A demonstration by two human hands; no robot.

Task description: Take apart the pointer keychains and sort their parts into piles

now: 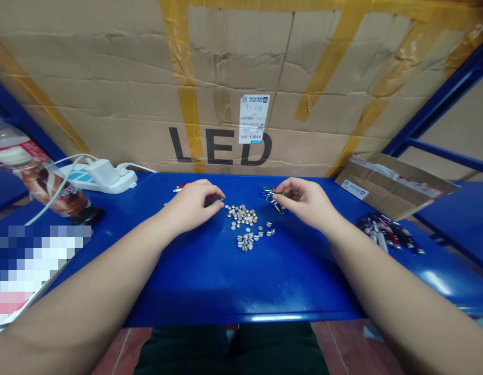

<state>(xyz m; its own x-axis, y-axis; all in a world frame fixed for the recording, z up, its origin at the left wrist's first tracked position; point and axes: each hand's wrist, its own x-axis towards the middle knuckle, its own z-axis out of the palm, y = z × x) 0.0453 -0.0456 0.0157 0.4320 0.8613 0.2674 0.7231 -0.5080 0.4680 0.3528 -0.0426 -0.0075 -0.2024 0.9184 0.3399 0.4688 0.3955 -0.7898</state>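
Note:
My left hand (192, 204) rests on the blue table (210, 281), fingers curled round a small green-and-silver item that I cannot make out well. My right hand (300, 200) pinches one of the coloured carabiner clips (271, 199) lying in a small heap by its fingertips. Between the hands lies a pile of several small silver button cells (245, 224). A few small red and silver pieces (179, 187) lie just behind my left hand.
A large cardboard box marked LED (241, 83) walls off the back. At the left stand a drink bottle (38, 177) and a white power strip (101, 177). A flat cardboard packet (393, 185) and a heap of small pen-like items (390, 237) lie at the right.

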